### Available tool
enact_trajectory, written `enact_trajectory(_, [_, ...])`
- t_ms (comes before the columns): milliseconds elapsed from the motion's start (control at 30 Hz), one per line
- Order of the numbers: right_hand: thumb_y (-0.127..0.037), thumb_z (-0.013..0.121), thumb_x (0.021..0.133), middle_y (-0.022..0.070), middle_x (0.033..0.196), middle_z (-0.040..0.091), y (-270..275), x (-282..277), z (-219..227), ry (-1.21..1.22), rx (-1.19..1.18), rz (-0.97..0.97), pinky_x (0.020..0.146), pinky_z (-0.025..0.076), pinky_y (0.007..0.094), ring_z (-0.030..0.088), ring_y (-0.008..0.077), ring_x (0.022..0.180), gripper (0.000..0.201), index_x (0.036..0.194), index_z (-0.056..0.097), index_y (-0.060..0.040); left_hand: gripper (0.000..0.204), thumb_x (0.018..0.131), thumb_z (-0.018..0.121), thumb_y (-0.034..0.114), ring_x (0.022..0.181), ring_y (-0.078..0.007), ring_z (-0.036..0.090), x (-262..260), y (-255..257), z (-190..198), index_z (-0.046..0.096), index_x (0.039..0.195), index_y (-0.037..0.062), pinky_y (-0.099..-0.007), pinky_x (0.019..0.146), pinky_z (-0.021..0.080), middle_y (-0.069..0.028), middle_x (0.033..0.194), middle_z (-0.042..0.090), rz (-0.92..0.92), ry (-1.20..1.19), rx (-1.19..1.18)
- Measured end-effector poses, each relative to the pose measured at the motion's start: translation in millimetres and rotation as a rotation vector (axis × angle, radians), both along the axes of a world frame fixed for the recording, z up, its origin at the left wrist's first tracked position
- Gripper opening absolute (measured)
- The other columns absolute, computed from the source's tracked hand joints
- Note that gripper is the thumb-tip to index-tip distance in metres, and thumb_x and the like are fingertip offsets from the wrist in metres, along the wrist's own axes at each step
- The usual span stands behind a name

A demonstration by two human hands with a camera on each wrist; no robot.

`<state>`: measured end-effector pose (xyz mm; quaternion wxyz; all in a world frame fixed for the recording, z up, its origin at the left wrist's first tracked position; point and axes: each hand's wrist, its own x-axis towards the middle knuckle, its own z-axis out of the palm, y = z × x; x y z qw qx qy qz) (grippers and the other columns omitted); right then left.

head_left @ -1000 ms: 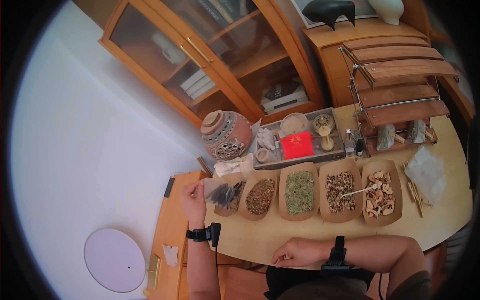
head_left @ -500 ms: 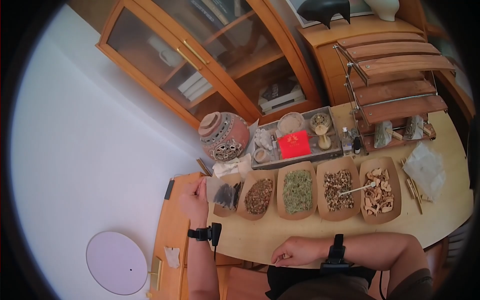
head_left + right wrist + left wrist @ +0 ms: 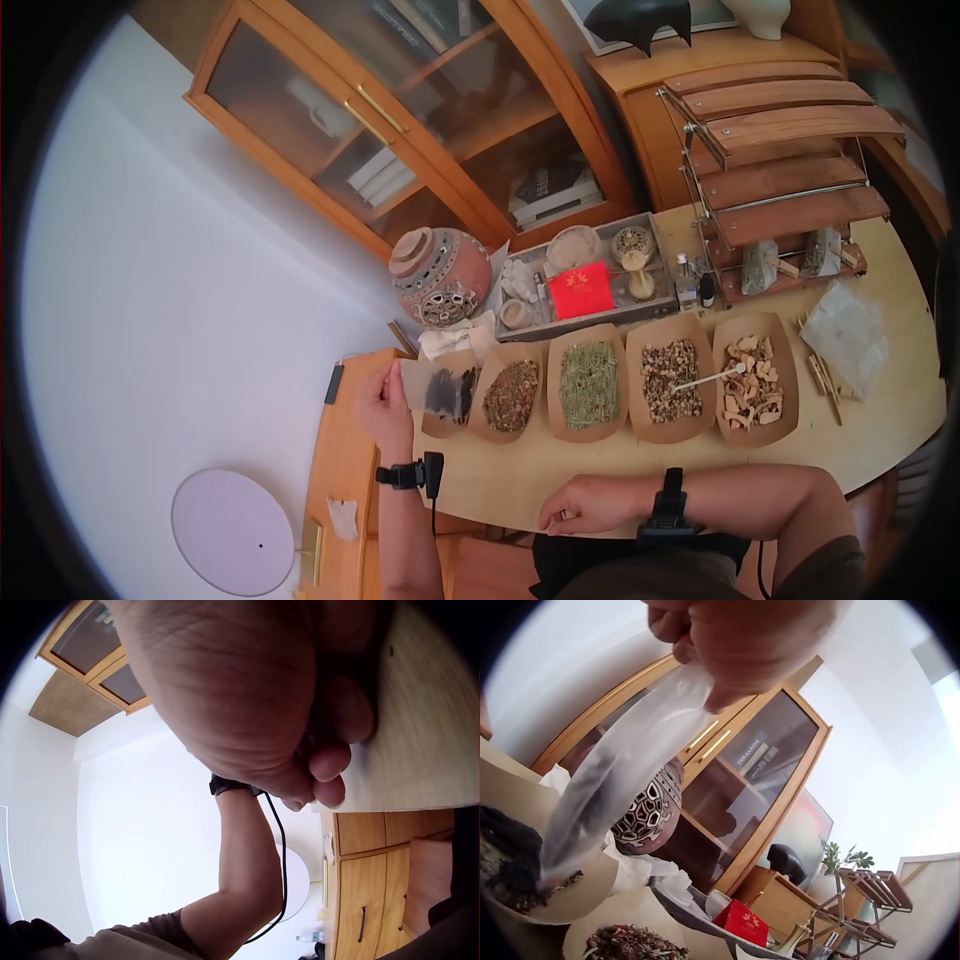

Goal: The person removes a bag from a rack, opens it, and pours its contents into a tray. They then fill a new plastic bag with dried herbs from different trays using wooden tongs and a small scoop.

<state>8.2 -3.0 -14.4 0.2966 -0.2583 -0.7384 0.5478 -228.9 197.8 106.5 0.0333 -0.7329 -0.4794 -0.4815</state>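
My left hand [image 3: 383,402] pinches a translucent plastic bag [image 3: 641,739] by its upper end. The bag tilts down over the leftmost brown paper tray [image 3: 585,889], and dark shapes show through its film. Black dried pieces [image 3: 514,862] lie in that tray at the bag's lower end. Resting at the table's near edge, my right hand [image 3: 588,503] has loosely curled fingers [image 3: 349,712] and shows nothing in its grip. Beside the leftmost tray are trays of reddish-brown mix [image 3: 512,395], green cut herb [image 3: 589,385], brown bits [image 3: 672,382] and pale chips [image 3: 752,385].
A white scoop [image 3: 708,377] lies across the two right trays. Behind stand a patterned clay jar [image 3: 440,275] and a grey tray [image 3: 590,325] with a red packet [image 3: 582,291]. To the right are a slatted wooden rack [image 3: 790,205], a clear bag [image 3: 848,335] and wooden clips [image 3: 822,375].
The bag's dark contents hang lower over the leftmost tray than a second ago, and my left hand has turned slightly. My right hand stays at the table edge. The head view shifts slightly.
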Motion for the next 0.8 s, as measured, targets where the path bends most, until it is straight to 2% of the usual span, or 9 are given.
enact_trajectory(133, [-0.021, 0.068, 0.099, 0.0133, 0.097, 0.076, 3, -1, -6, -0.028, 0.062, -0.004, 0.081, 0.056, 0.0389, 0.072, 0.0285, 0.089, 0.022, 0.114, 0.073, -0.0054, 0.014, 0.099, 0.073, 0.012, 0.064, -0.0082, 0.047, -3, 2, -1, 0.078, 0.103, -0.0003, -0.0264, 0.057, 0.038, -0.0005, 0.073, 0.060, 0.101, 0.052, -0.098])
enact_trajectory(200, [-0.022, 0.068, 0.099, 0.0129, 0.096, 0.076, 0, -1, -4, 0.009, 0.014, 0.005, 0.081, 0.056, 0.0388, 0.072, 0.0284, 0.088, 0.023, 0.114, 0.073, -0.0053, 0.015, 0.099, 0.073, 0.014, 0.064, -0.0085, 0.049, -2, 2, -2, 0.078, 0.103, 0.0004, -0.0267, 0.057, 0.039, -0.0012, 0.073, 0.061, -0.014, -0.011, 0.004])
enact_trajectory(333, [-0.022, 0.068, 0.099, 0.0126, 0.096, 0.076, 2, 1, -3, 0.013, -0.006, 0.011, 0.081, 0.056, 0.0386, 0.072, 0.0283, 0.088, 0.023, 0.114, 0.073, -0.0052, 0.015, 0.099, 0.073, 0.014, 0.064, -0.0084, 0.049, 3, 1, 3, 0.078, 0.104, 0.0007, -0.0266, 0.058, 0.040, -0.0012, 0.073, 0.062, -0.014, -0.039, -0.018])
enact_trajectory(400, [-0.022, 0.068, 0.099, 0.0126, 0.096, 0.076, 4, -3, -10, -0.016, 0.062, 0.021, 0.081, 0.056, 0.0386, 0.072, 0.0281, 0.087, 0.023, 0.114, 0.073, -0.0052, 0.016, 0.099, 0.073, 0.015, 0.064, -0.0081, 0.048, -8, 2, -2, 0.078, 0.103, 0.0004, -0.0262, 0.058, 0.040, -0.0012, 0.073, 0.062, 0.131, 0.006, -0.115])
enact_trajectory(533, [-0.022, 0.069, 0.098, 0.0126, 0.095, 0.075, -4, -4, -8, 0.001, 0.019, 0.012, 0.080, 0.056, 0.0387, 0.072, 0.0278, 0.086, 0.023, 0.113, 0.073, -0.0055, 0.016, 0.098, 0.073, 0.015, 0.063, -0.0097, 0.049, -17, -1, -11, 0.078, 0.103, 0.0006, -0.0271, 0.058, 0.041, -0.0023, 0.073, 0.063, 0.068, 0.021, -0.002])
enact_trajectory(600, [-0.022, 0.069, 0.098, 0.0125, 0.093, 0.075, 0, 0, -4, 0.034, -0.012, 0.006, 0.079, 0.056, 0.0388, 0.072, 0.0277, 0.084, 0.023, 0.113, 0.073, -0.0055, 0.016, 0.098, 0.074, 0.016, 0.063, -0.0122, 0.052, -13, 7, -10, 0.079, 0.103, 0.0013, -0.0287, 0.059, 0.043, -0.0046, 0.073, 0.065, -0.041, -0.129, -0.023])
enact_trajectory(733, [-0.022, 0.069, 0.098, 0.0122, 0.092, 0.075, 7, 1, -9, -0.001, 0.070, -0.005, 0.078, 0.056, 0.0386, 0.071, 0.0272, 0.083, 0.023, 0.113, 0.073, -0.0058, 0.016, 0.098, 0.074, 0.015, 0.063, -0.0135, 0.053, -7, 7, 5, 0.079, 0.103, 0.0010, -0.0290, 0.058, 0.043, -0.0058, 0.074, 0.066, 0.058, 0.018, -0.004])
enact_trajectory(800, [-0.025, 0.068, 0.102, 0.0102, 0.092, 0.075, 2, -2, -11, 0.020, 0.104, 0.009, 0.075, 0.055, 0.0352, 0.072, 0.0232, 0.081, 0.025, 0.117, 0.072, -0.0060, 0.016, 0.097, 0.074, 0.015, 0.062, -0.0131, 0.052, -8, -2, 5, 0.078, 0.103, 0.0008, -0.0290, 0.058, 0.042, -0.0066, 0.075, 0.067, 0.124, 0.075, -0.092])
